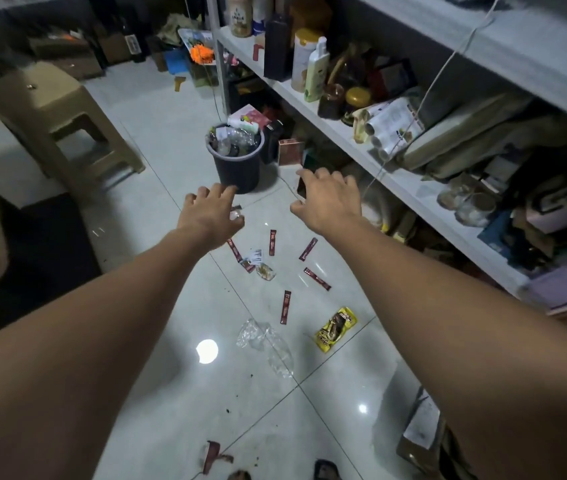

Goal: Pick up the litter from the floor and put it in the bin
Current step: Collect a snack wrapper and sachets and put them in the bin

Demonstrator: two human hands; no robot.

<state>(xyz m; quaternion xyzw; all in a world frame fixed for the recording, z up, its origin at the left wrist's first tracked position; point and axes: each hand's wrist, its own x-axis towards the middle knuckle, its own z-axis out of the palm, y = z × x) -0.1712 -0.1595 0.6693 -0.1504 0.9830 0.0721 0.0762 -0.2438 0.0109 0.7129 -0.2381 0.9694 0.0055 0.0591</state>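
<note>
Head view: both hands reach out over the pale tiled floor; left hand curls a narrow grip on a small clear scrap, right hand spread wide, empty; six red sachets, one yellow wrapper and clear plastic lie scattered; one full dark bin stands beyond, beside cluttered shelves.

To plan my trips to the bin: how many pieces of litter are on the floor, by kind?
Slim red sachets: 5
Small scraps beside them: 3
Yellow packet: 1
Clear plastic wrap: 1
Torn red wrapper, near the bottom edge: 1
Total: 11 in plain view
</note>
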